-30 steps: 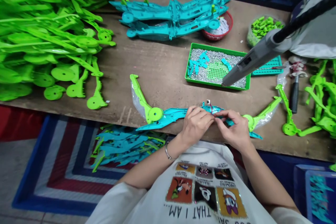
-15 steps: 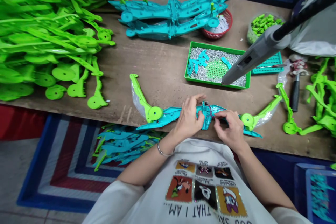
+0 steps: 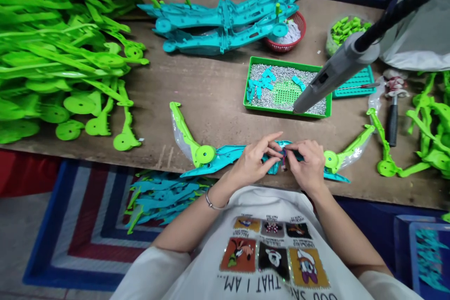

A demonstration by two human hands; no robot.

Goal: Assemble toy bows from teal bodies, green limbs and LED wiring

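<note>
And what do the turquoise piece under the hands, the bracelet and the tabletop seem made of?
Turquoise piece: probably moulded plastic, smooth, with a slight sheen. Bracelet: likely polished metal, silvery and shiny. Tabletop: perhaps wood or board, brown, mostly dull, scuffed.

Tray [image 3: 267,109] behind the assembly [image 3: 225,158], heaped parts [image 3: 59,56] left.

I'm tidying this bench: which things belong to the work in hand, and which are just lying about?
Apparently in use:
- blue frame with lime end pieces, under left hand and right hand
- thin wires between them

Untouched, possibly just lying about:
- stacked blue frames
- green tray
- red basket
- black-handled tool
- lime pile
</note>
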